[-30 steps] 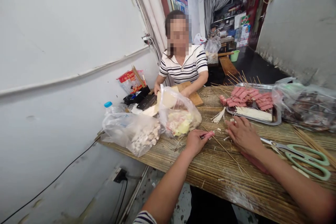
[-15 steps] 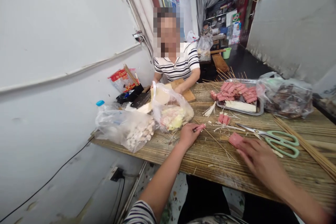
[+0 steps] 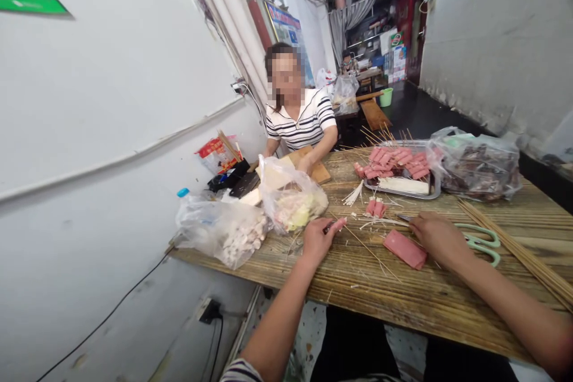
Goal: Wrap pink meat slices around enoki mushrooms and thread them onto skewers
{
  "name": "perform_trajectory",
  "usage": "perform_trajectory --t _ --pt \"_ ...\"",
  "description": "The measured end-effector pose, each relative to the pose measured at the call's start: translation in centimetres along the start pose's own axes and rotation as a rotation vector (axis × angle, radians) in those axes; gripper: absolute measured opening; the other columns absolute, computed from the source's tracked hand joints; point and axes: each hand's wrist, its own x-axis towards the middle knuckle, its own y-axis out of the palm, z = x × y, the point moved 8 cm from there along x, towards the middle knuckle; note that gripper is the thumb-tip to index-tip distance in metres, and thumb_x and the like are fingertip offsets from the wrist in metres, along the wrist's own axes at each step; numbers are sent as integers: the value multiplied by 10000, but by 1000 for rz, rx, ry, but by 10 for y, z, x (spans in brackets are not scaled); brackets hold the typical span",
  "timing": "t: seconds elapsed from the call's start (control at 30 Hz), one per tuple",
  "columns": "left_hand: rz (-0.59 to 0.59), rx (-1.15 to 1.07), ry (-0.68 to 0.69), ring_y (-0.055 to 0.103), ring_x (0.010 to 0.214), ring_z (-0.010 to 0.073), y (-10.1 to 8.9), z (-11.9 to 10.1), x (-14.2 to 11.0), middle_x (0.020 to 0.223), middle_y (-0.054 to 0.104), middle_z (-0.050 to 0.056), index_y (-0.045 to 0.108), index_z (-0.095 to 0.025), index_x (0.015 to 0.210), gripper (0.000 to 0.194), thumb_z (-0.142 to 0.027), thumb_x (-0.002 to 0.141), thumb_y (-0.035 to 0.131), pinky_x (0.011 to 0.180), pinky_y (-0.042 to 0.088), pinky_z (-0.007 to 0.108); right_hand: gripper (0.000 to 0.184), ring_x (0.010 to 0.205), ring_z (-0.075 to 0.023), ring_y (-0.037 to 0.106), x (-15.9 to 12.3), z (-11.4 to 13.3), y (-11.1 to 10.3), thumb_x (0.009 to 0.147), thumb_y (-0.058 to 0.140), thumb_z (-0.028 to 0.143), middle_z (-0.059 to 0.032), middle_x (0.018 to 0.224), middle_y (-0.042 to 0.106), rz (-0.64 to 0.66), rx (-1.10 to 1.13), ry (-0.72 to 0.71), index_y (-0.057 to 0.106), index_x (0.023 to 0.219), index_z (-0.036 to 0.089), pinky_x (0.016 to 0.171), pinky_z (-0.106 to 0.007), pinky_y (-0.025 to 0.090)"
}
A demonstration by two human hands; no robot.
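Note:
My left hand (image 3: 317,239) is closed on a small pink meat roll on a thin bamboo skewer (image 3: 367,248), which lies slanting across the wooden table (image 3: 403,298). My right hand (image 3: 436,234) rests palm down beside a flat pink meat slice (image 3: 405,249), its fingers bent near the blades of green-handled scissors (image 3: 475,238). Whether those fingers hold anything is hidden. A few rolled pink pieces (image 3: 376,208) and loose white enoki strands (image 3: 354,194) lie just beyond my hands.
A metal tray (image 3: 430,193) holds skewered pink rolls and white enoki. Plastic bags (image 3: 224,233) of food sit at the left, another bag (image 3: 477,164) at the right. Loose skewers (image 3: 514,248) lie at the right. A person in a striped shirt (image 3: 299,122) works at a cutting board opposite.
My right hand drew back from beside the tray, then moved up to the scissors' blades, leaving the pink slice uncovered. My left hand kept its grip. The view shifted.

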Motion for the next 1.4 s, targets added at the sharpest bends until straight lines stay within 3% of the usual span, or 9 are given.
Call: perform_trajectory --t 0.13,0.23,0.37,0.63,0.8,0.93,1.1,1.23,1.4 --pt "-202 53 75 666 914 213 -13 -3 -18 987 736 94 716 -168 1000 219 -301 883 588 862 523 367 306 770 -222 660 8 -8 14 918 411 308 -77 903 719 -7 222 54 699 901 204 646 -313 436" --pt "-268 60 93 668 901 204 -19 -1 -32 987 732 90 703 -171 1026 204 -245 883 577 841 541 371 322 829 -225 679 10 -13 13 900 413 314 -63 977 733 -161 341 33 719 928 219 704 -325 484" --pt "-345 54 63 669 903 201 -26 5 -41 996 729 88 693 -177 1048 219 -198 872 566 837 553 382 350 782 -234 681 11 -19 -8 889 409 343 -76 917 739 -373 384 42 725 922 197 689 -346 507" --pt "-377 -5 91 667 869 185 -27 -1 -41 957 728 76 693 -189 1041 265 -109 855 523 802 558 341 359 788 -212 676 51 -1 -61 878 447 426 -70 907 736 -603 511 24 717 906 190 696 -325 514" --pt "-391 -50 114 666 842 189 -28 -3 -40 930 730 75 694 -196 1033 264 -106 856 520 771 555 337 363 827 -211 679 89 24 -76 880 454 431 -65 942 735 -639 550 -59 721 941 193 748 -339 521" --pt "-392 -84 111 666 823 188 -29 -3 -40 918 734 74 693 -203 1034 264 -102 861 521 766 549 341 360 879 -225 679 102 42 -86 876 466 435 -70 970 735 -649 562 -98 720 951 191 806 -365 521" --pt "-357 -104 95 668 829 187 -27 -2 -39 929 738 75 701 -196 1022 243 -119 876 521 770 547 340 364 897 -225 677 77 49 -90 867 471 458 -77 979 732 -577 590 -64 718 919 196 839 -339 510" --pt "-314 -92 33 661 876 193 -26 4 -39 961 737 76 708 -195 1014 195 -175 884 564 826 535 351 407 813 -230 681 27 37 -77 827 490 526 -82 906 738 -461 619 41 725 869 196 750 -329 528" --pt "-285 -70 23 655 906 202 -22 9 -38 994 732 83 713 -179 1014 177 -211 857 637 850 526 358 391 825 -235 687 -41 35 -61 813 529 546 -62 907 739 -363 682 84 742 888 226 774 -345 552"
